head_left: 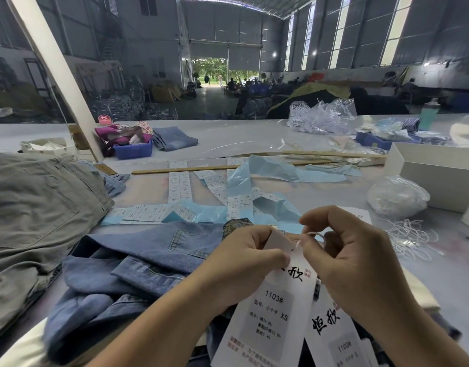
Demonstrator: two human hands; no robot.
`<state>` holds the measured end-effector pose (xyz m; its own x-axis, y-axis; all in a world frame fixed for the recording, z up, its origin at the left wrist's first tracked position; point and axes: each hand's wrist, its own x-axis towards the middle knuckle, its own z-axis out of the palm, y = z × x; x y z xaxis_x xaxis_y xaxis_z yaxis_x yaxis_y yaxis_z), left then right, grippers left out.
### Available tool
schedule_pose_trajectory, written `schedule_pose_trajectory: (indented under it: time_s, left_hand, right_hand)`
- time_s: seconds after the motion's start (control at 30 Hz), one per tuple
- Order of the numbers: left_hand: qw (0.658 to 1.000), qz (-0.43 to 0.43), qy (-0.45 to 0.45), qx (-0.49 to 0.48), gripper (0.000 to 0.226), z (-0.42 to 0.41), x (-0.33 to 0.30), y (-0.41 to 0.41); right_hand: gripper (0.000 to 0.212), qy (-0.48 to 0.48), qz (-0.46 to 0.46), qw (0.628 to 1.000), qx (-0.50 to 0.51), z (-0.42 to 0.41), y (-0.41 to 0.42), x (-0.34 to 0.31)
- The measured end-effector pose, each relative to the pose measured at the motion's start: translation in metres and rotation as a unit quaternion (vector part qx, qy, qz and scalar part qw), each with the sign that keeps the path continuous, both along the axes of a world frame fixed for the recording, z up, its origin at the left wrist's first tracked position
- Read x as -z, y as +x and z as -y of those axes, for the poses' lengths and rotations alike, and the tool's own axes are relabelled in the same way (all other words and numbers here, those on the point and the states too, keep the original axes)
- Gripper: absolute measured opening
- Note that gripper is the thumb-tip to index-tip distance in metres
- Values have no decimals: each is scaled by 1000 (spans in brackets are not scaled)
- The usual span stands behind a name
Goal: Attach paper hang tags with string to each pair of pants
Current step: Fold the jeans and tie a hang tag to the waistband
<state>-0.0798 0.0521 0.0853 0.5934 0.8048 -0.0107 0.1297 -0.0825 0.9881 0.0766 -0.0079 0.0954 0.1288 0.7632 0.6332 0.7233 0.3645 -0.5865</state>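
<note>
Two hands meet near the middle, just above a pair of blue jeans point(138, 263) on the table point(254, 133). The left hand point(244, 263) has its fingers curled and pinches the top of a white paper tag point(270, 311). The tag is long. Its top end points far, up toward the hands, and its bottom end points near. The right hand point(355, 258) has its fingers bent in tight and pinches a thin white string point(314, 234) right at the top of the tag. A second tag point(334, 337) lies just to the right, under the right hand. Loose white strings point(410, 239) lie on the right. A grey pair of pants point(35, 207) sits on the left.
</note>
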Motion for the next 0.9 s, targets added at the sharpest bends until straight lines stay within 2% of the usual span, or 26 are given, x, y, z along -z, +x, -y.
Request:
schedule_pose_trajectory:
  time_s: [0.37, 0.7, 0.77, 0.83, 0.9]
  left_hand:
    - [1000, 5, -18, -2, 23, -2, 2, 1]
    - [1000, -11, -9, 6, 22, 0, -1, 0]
    - [999, 13, -33, 12, 21, 1, -2, -1]
    - [994, 47, -94, 19, 31, 2, -3, -4]
    - [990, 67, -114, 36, 38, 0, -3, -7]
  right_hand:
    - [25, -1, 53, 998, -17, 3, -1, 3]
    - [28, -6, 55, 998, -25, 2, 0, 11]
    - [25, -3, 52, 998, -29, 2, 0, 12]
    - [26, -3, 42, 999, -28, 1, 0, 14]
    - [29, -10, 26, 999, -24, -1, 1, 16]
